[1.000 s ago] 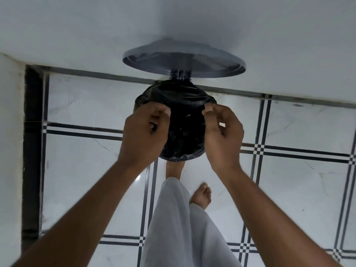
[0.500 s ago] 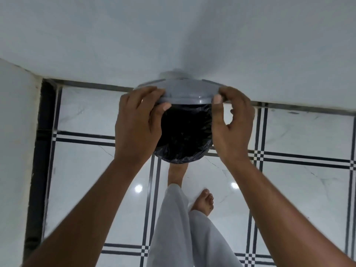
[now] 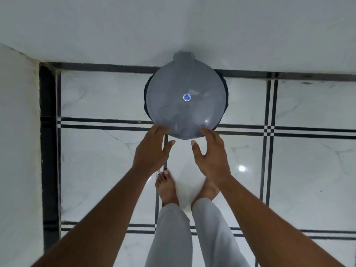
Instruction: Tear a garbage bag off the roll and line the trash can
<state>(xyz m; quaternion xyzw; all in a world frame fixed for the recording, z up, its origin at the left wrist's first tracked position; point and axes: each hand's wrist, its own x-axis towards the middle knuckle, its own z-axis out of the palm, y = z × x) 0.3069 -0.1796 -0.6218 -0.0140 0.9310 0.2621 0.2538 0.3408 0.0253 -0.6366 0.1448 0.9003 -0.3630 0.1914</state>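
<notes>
Grey lid (image 3: 185, 105) sits closed on trash can, centre frame; black garbage bag (image 3: 226, 97) edge shows beneath. Left hand (image 3: 152, 151) and right hand (image 3: 211, 154) spread wide, holding nothing, fingertips at lid's lower rim.

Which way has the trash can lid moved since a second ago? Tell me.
Yes. The grey lid has swung down from upright against the wall and now lies shut over the can, only a black bag edge showing at its rim.

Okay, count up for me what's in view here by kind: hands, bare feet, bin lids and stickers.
Hands: 2, the left hand and the right hand, both at the lid's near edge.
Bare feet: 2, the left foot and the right foot.
Bin lids: 1, the grey lid.
Stickers: 1, the blue sticker.
Total: 6.
</notes>
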